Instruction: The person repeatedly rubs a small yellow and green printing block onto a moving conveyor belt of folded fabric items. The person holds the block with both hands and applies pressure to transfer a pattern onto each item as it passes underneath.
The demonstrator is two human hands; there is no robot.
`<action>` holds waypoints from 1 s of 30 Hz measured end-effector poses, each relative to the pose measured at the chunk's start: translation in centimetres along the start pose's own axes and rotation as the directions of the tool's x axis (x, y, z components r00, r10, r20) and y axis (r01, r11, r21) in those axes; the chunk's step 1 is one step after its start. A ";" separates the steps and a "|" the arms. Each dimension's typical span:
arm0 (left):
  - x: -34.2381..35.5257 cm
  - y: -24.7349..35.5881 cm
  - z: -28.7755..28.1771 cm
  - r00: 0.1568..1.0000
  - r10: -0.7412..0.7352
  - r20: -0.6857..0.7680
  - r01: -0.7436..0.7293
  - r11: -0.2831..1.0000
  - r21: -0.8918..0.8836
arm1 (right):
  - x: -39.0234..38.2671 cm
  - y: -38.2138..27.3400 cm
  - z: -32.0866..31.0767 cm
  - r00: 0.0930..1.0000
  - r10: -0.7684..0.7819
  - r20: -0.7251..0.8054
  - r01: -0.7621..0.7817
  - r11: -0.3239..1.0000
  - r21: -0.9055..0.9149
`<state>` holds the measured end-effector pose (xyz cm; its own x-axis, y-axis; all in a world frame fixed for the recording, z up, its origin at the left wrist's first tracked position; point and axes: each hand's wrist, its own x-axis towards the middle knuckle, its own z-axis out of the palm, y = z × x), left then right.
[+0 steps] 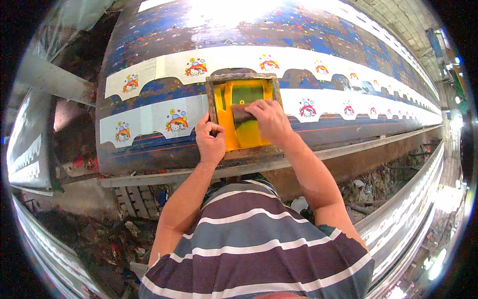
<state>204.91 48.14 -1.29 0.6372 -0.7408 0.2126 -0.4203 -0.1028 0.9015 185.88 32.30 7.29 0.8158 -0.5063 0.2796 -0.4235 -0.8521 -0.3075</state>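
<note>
In the head view, the person's right hand (pixel 271 122) is closed on a dark squeegee (pixel 243 115), which extends left from the fingertips inside a wooden frame (pixel 212 102). Yellow ink (pixel 249 139) coats much of the frame's inside. The left hand (pixel 211 143), fingers bent, touches the frame's left side near its lower corner; whether it grips the wood cannot be told. The frame lies between the 2 hands, across 2 rows of white fabric on a long dark table (pixel 154 157). Both the near row (pixel 149 117) and the far row (pixel 172 65) carry repeated prints of a white cartoon figure with a red-and-yellow rainbow; any lettering is too small to read.
</note>
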 end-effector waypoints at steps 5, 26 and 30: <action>0.3 0.6 -0.2 0.991 -0.120 0.054 0.126 0.983 -0.134 | -5.0 -3.5 -0.9 0.999 -0.023 0.029 0.022 0.999 0.042; -0.8 6.1 7.7 0.993 0.118 -0.027 -0.119 0.992 -0.050 | -18.3 6.0 -5.2 0.809 0.549 -0.212 -0.332 0.724 0.605; -2.0 8.2 14.7 0.986 0.161 -0.037 -0.162 0.986 -0.035 | -21.4 10.9 -7.5 0.780 0.595 -0.197 -0.381 0.700 0.604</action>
<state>190.75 39.01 0.11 0.5844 -0.7229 0.3687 -0.4955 0.0419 0.8676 160.88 32.83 4.77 0.3066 -0.9275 0.2141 -0.3694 -0.3233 -0.8712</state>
